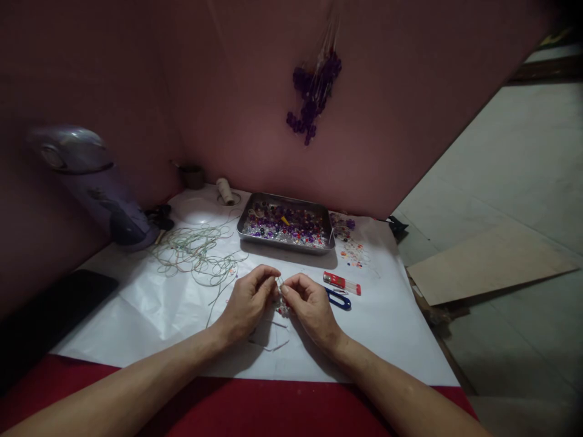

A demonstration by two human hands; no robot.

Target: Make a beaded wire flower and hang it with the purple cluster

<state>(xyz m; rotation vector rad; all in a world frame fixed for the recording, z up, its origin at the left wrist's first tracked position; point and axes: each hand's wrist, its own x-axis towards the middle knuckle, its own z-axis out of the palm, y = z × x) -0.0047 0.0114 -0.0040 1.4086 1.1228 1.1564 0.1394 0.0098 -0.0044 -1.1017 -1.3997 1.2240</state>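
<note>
My left hand (248,301) and my right hand (311,308) meet over a white sheet (150,309), fingertips pinched together on a small beaded piece on thread (280,296). Clear and reddish beads hang just below the fingers. Thread ends trail on the sheet under my hands. Beyond them stands a metal tray (255,209) filled with purple and clear beads.
A red lighter (340,281) and blue thread snips (339,299) lie right of my hands. Tangled cord (195,255) lies left, with a thread spool (224,190) and a purple lamp (91,182) behind. Purple bead strands (314,97) hang on the wall. Loose beads (353,250) sit beside the tray. A cardboard sheet (487,264) lies on the floor at right.
</note>
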